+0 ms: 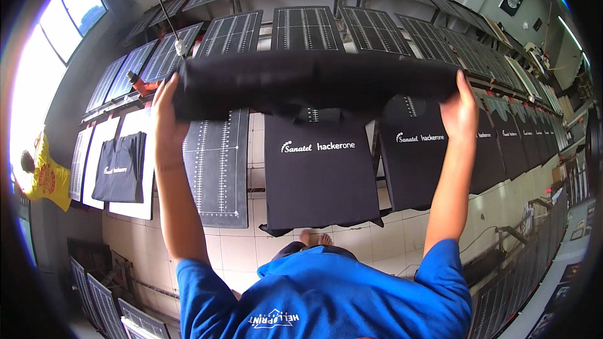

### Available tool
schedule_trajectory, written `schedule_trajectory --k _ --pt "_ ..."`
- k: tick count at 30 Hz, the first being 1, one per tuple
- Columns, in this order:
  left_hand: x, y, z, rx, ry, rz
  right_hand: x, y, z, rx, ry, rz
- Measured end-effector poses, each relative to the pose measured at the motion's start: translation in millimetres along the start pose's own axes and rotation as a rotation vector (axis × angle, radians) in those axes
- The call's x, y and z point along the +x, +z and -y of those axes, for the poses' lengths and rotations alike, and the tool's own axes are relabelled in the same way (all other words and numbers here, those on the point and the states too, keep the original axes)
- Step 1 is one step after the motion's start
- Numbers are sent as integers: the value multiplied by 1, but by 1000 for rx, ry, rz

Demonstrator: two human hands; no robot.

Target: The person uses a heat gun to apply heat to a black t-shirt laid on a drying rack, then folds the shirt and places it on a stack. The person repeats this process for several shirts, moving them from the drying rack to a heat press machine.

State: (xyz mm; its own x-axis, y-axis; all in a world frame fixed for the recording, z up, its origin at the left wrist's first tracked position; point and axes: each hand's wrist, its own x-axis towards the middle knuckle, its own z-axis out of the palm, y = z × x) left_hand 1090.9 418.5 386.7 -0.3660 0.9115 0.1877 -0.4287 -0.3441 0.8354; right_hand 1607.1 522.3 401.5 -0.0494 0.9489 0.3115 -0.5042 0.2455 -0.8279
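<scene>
A length of black T-shirt fabric (308, 85) is stretched level between my raised hands, blurred along its lower edge. Its left end is in my left hand (167, 113), thumb in front and the other fingers mostly behind the cloth. My right hand (460, 110) grips the other end the same way. Just below lies a black T-shirt (321, 182) with white lettering across the chest, spread over a board. Whether the raised fabric joins this shirt, I cannot tell, since their edges overlap.
To the left stands a bare black board (217, 182) with white ruler marks. Beyond it, a folded black shirt (119, 182) rests on a white board. More printed shirts (408, 169) line the right. Rows of marked boards (308, 30) stand behind. A person in yellow (47, 179) is far left.
</scene>
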Motion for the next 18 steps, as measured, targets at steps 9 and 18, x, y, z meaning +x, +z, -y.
schedule_trajectory --k 9,18 --pt "-220 -73 132 517 -443 -472 -182 -90 -87 -309 539 -391" --pt "-350 -162 237 386 -730 -407 -304 -202 -169 -314 1022 -427"
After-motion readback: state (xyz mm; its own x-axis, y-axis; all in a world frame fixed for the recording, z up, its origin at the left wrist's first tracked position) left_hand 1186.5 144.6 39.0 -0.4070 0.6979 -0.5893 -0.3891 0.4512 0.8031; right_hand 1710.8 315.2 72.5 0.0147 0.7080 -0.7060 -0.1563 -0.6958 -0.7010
